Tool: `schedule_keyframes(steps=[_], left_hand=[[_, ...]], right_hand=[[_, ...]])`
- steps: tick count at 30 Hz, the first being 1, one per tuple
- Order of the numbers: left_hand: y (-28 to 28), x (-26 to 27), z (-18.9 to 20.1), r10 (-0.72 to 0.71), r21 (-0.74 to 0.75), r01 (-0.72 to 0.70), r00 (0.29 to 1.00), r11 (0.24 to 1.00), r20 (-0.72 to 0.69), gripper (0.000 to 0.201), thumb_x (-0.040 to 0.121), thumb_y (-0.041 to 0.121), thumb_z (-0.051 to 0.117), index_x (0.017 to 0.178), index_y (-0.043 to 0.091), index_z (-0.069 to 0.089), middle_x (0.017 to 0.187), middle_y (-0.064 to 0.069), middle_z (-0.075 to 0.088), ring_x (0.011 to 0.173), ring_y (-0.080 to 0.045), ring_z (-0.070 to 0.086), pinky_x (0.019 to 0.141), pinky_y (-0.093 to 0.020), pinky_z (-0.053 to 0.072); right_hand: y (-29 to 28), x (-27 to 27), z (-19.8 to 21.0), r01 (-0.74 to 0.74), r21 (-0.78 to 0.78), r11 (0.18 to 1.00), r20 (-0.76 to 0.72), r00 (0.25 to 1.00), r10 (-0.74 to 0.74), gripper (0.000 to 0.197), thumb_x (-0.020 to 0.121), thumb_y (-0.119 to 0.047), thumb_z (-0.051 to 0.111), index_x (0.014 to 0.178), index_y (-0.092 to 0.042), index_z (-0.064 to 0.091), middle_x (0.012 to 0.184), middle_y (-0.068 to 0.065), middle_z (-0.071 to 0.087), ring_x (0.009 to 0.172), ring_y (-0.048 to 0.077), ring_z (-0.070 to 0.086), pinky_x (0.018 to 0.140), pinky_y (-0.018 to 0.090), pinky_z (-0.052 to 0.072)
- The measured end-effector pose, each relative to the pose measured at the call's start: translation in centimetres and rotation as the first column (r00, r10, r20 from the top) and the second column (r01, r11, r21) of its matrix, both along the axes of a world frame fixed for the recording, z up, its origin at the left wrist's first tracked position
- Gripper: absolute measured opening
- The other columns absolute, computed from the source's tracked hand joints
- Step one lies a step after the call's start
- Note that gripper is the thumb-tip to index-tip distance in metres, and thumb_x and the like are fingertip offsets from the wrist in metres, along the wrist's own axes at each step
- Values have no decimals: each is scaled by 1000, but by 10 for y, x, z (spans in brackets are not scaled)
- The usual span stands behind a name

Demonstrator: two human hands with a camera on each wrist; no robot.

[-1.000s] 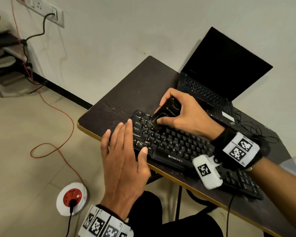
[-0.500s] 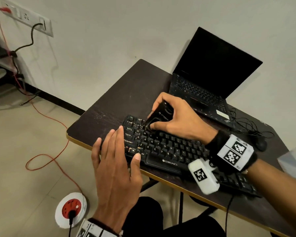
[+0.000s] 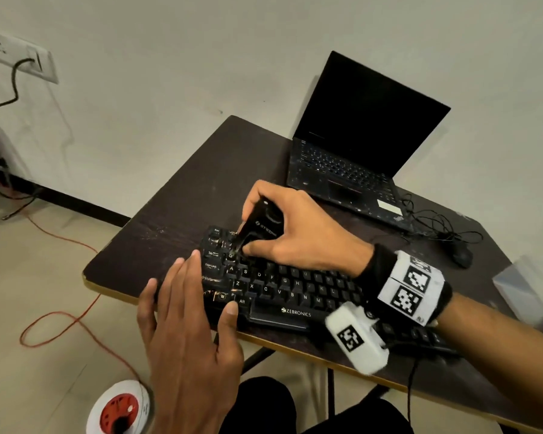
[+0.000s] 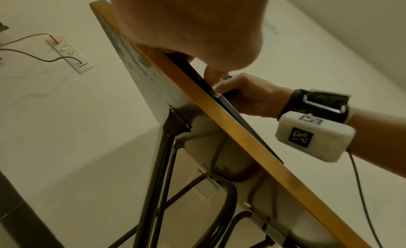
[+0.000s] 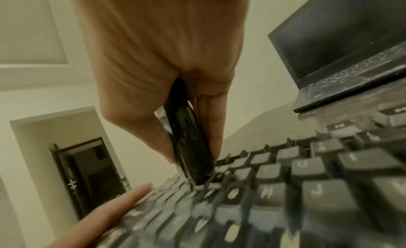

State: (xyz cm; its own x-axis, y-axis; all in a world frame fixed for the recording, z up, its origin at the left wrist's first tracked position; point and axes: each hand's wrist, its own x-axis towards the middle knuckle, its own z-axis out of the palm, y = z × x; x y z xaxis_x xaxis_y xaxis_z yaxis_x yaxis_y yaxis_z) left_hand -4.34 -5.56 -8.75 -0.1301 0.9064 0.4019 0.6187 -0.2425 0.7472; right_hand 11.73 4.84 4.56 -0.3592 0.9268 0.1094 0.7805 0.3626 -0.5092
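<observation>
**Tool work at the upper-left keys of the keyboard (image 3: 295,296): little has changed over the last second.**
The left hand (image 3: 185,327) is kept flat, fingers straight, against the keyboard's left end, with the thumb on its front edge. The black hand tool (image 3: 259,228), seemingly a keycap puller, stays clamped in the curled fingers of the right hand (image 3: 304,242). Its tip has been held down among the keyboard's upper-left keys, near Q, so the key is judged not yet freed.
</observation>
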Motion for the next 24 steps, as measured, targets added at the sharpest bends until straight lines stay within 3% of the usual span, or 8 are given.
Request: schedule_keyframes(steps=[4,7,11,15,17,19,22,24], left_hand=[[-1,-1,-1,6,-3,-6,1000,1000,-14,73,92,45,43,156,9,40,153,-11,53,150,-21,37,129,-39,8],[1,0,0,5,-3,-5,1000,1000,-6,73,92,45,43,156,9,41,152,-11,54,150,-21,37,128,-41,9],[-1,0,-2,8,-4,-8,1000,1000,-18,73,93,45,43,156,9,41,153,-11,53,150,-22,38,128,-43,12],[1,1,-1,11,-1,-11,1000,1000,-7,72,94,44,43,156,8,41,153,-10,53,150,-22,38,128,-43,12],[0,1,-2,8,0,-8,1000,1000,-12,72,94,44,43,156,8,41,154,-10,53,151,-21,38,128,-43,12],[-1,0,-2,7,-1,-7,1000,1000,-9,72,94,45,43,156,8,41,154,-10,53,150,-22,38,128,-43,12],[0,1,-1,15,4,-15,1000,1000,-2,71,95,45,42,156,8,41,153,-10,53,150,-22,38,128,-43,12],[0,2,-3,12,11,-12,1000,1000,-8,71,95,45,42,156,8,41,154,-10,53,150,-22,38,128,-42,12]], right_hand=[[11,3,10,103,12,995,18,995,-103,38,77,-17,90,100,-29,62,80,-2,74,68,14,71,65,36,57],[9,-4,6,13,-23,1000,44,999,-12,39,75,-22,90,100,-31,61,84,3,77,74,23,75,70,44,62],[17,-4,12,90,26,996,75,993,-92,38,75,-19,89,99,-30,61,81,0,75,71,18,72,71,42,60],[10,-10,8,6,4,1000,101,995,-7,38,75,-21,89,99,-30,61,84,0,76,74,20,73,72,43,61],[15,-6,9,89,61,994,107,990,-96,36,75,-18,87,100,-29,62,82,-3,75,73,16,71,74,42,60],[15,-3,9,106,54,993,99,989,-111,36,75,-17,86,100,-28,62,82,-1,75,74,18,72,74,44,60],[5,-5,3,7,-10,1000,65,998,-7,38,74,-24,88,98,-33,60,86,4,78,77,26,76,74,48,62],[7,-2,7,62,4,998,55,997,-62,38,76,-21,90,99,-32,61,86,5,78,74,24,75,72,48,62]])
